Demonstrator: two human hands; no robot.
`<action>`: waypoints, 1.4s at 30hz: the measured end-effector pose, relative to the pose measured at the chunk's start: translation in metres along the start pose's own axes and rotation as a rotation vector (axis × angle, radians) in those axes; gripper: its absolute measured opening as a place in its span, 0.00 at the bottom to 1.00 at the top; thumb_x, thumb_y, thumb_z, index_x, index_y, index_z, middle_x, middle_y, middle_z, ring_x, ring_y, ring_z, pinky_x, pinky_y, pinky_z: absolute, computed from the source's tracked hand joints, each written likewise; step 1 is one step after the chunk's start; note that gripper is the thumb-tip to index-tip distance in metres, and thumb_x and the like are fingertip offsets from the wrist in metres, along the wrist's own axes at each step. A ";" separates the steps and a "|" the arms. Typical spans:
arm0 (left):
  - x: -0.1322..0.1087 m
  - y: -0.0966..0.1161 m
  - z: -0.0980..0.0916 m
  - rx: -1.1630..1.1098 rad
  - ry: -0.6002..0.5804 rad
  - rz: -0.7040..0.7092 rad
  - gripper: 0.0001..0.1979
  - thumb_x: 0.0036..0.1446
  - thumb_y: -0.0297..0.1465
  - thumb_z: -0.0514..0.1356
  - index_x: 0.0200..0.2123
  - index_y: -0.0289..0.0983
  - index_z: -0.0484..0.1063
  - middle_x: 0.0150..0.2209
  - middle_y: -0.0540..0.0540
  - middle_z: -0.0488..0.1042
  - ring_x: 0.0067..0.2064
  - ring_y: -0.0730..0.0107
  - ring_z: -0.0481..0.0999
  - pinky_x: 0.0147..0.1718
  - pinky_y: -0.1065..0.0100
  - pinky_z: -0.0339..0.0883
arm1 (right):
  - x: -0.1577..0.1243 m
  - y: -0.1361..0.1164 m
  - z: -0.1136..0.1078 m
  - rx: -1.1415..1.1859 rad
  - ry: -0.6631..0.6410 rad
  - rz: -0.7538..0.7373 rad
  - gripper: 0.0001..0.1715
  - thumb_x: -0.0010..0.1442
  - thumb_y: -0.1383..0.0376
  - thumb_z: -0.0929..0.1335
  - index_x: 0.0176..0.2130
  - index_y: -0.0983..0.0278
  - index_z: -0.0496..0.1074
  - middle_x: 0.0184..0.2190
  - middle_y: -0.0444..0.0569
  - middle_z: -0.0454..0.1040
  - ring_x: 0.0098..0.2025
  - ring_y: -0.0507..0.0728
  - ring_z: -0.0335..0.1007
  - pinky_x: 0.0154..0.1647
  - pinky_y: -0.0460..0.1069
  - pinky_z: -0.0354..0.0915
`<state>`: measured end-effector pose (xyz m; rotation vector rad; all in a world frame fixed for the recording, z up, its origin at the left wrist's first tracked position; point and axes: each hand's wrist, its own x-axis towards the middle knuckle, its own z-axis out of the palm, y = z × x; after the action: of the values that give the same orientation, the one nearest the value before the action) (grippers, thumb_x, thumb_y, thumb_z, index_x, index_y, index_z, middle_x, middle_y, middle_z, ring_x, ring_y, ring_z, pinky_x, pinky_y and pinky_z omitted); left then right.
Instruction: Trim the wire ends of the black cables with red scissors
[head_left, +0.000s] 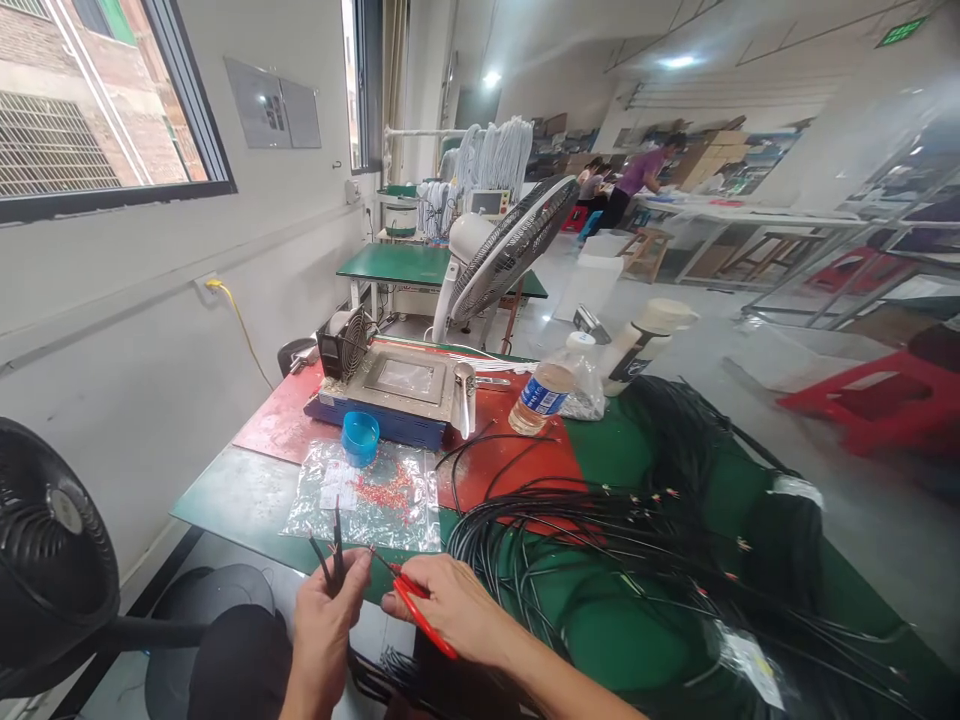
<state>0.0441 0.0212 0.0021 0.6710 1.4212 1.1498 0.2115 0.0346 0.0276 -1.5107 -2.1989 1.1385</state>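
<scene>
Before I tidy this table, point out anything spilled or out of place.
Red bits lie scattered across the plastic bag, near the blue cup; being loose and spread unevenly, they look spilled.

Hands (330,615) with cables (338,550), red-handled tool (424,617)

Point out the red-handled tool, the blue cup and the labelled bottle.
Red-handled tool (424,619): head view, on its red handle.
Blue cup (360,454): head view, on its front wall.
Labelled bottle (542,397): head view, on its blue label.
</scene>
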 end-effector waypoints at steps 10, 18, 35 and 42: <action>0.004 0.018 0.007 0.191 -0.012 0.086 0.20 0.38 0.44 0.68 0.28 0.32 0.78 0.16 0.54 0.63 0.19 0.77 0.55 0.18 0.72 0.49 | 0.006 0.006 -0.012 0.014 0.010 -0.018 0.33 0.56 0.42 0.61 0.17 0.64 0.53 0.16 0.39 0.48 0.20 0.47 0.44 0.23 0.46 0.40; 0.011 0.020 0.014 0.108 -0.066 0.041 0.21 0.37 0.43 0.69 0.28 0.31 0.77 0.15 0.56 0.60 0.19 0.78 0.53 0.17 0.73 0.48 | 0.009 0.010 -0.020 -0.050 0.045 -0.039 0.31 0.58 0.47 0.62 0.17 0.64 0.52 0.16 0.39 0.48 0.20 0.47 0.43 0.22 0.46 0.40; 0.006 0.007 0.010 -0.208 -0.233 -0.066 0.17 0.38 0.37 0.71 0.30 0.31 0.76 0.17 0.53 0.64 0.20 0.81 0.57 0.18 0.76 0.47 | 0.030 0.000 -0.007 0.989 0.007 0.163 0.29 0.48 0.44 0.68 0.19 0.67 0.66 0.10 0.37 0.58 0.11 0.45 0.52 0.12 0.41 0.48; -0.002 0.004 0.001 -0.145 -0.219 -0.006 0.16 0.42 0.39 0.69 0.29 0.31 0.76 0.18 0.51 0.67 0.21 0.79 0.60 0.20 0.75 0.52 | 0.029 -0.008 0.002 1.008 -0.092 0.125 0.27 0.45 0.46 0.71 0.21 0.68 0.68 0.10 0.37 0.60 0.10 0.44 0.53 0.10 0.40 0.48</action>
<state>0.0443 0.0214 0.0064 0.6677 1.1441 1.1266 0.1926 0.0578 0.0255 -1.1186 -1.1777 1.9481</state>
